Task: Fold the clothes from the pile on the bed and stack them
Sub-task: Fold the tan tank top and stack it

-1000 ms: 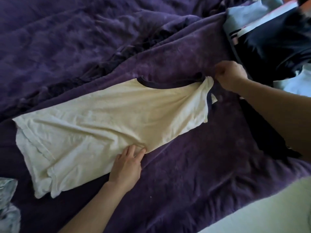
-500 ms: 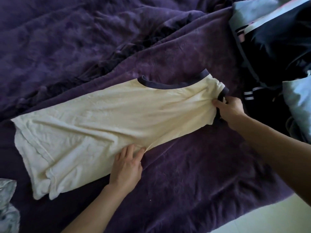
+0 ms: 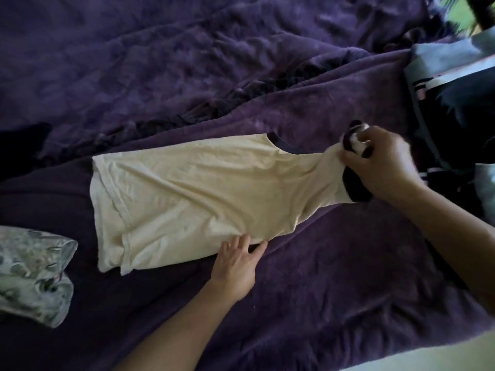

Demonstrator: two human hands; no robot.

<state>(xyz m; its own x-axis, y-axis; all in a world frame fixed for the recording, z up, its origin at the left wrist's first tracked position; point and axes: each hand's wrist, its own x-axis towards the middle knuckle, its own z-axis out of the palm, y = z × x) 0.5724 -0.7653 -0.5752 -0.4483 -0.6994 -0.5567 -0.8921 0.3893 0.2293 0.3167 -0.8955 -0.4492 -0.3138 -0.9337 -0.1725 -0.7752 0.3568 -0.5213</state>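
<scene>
Your right hand (image 3: 380, 167) has bunched up the sleeve end of the cream T-shirt (image 3: 203, 188) since half a second ago. Its fingers are curled tight on the dark-trimmed fabric, lifting it a little. Your left hand (image 3: 237, 263) lies flat with straight fingers on the shirt's near edge at lower centre, probably anchoring the fold while you pull the cloth taut. The shirt sits mid-frame on the purple blanket (image 3: 334, 263), folded lengthwise; its long axis runs from hem at lower left to collar at upper right — toward the unfolded pile (image 3: 455, 103).
</scene>
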